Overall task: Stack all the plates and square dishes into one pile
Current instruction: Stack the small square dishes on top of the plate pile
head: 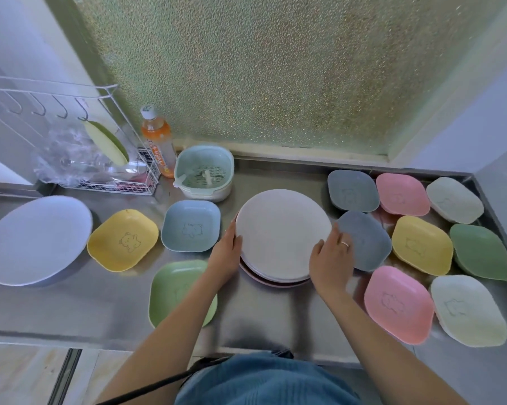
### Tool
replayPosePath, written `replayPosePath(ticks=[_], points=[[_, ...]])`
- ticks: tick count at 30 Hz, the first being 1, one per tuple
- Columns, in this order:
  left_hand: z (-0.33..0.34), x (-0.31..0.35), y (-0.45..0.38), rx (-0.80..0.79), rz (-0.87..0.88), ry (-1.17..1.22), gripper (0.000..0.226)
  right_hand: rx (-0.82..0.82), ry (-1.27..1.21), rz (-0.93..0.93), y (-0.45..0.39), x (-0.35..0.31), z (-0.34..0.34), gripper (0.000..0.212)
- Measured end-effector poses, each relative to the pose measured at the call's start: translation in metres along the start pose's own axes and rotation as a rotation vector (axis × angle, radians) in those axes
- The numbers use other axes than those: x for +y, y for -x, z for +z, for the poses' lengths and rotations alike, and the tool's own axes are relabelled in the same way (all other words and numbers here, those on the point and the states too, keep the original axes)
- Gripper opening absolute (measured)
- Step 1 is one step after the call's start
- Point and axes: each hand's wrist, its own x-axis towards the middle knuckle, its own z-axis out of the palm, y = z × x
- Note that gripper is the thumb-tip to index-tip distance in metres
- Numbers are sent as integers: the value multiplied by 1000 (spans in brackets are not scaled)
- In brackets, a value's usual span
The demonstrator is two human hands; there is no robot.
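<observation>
A white round plate (281,232) tops a short pile of round plates in the middle of the steel counter. My left hand (227,252) grips its left rim and my right hand (331,258) grips its right rim. A large white plate (36,238) lies far left. Left of the pile lie a yellow square dish (122,239), a blue square dish (190,225) and a green square dish (170,290), partly under my left forearm. On the right lie several square dishes, among them a grey-blue one (366,241) and a pink one (398,304).
A pale green strainer basket (204,173) and an orange drink bottle (157,141) stand at the back. A white wire rack (115,182) with hooks and a plastic bag is back left. The counter's raised edge (491,206) runs along the right.
</observation>
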Motion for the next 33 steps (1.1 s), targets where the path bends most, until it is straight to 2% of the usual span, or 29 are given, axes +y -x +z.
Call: replayPosePath(ticks=[4,6,10,14,18,21,24,28,33], points=[[-11,0,15,255,-143,55,45,51,-97,-299,3,-34,-2,48],[-25,-11,26,381,-219,80,42,17,-167,-442,11,-59,1,44],[-74,-54,50,551,-340,-25,41,-151,-315,-666,41,-114,18,35],[-131,-102,65,630,-462,-118,48,-344,-365,-872,71,-165,42,40],[-185,-151,75,607,-506,-183,51,-487,-372,-939,97,-219,71,46],[-223,-186,75,503,-514,-306,57,-547,-380,-909,117,-262,93,48],[-252,-211,68,375,-473,-380,63,-681,-370,-919,137,-305,113,51],[-270,-226,57,165,-406,-619,59,-821,-436,-822,160,-343,125,45],[-270,-240,47,129,-428,-889,66,-897,-451,-751,174,-358,135,36]])
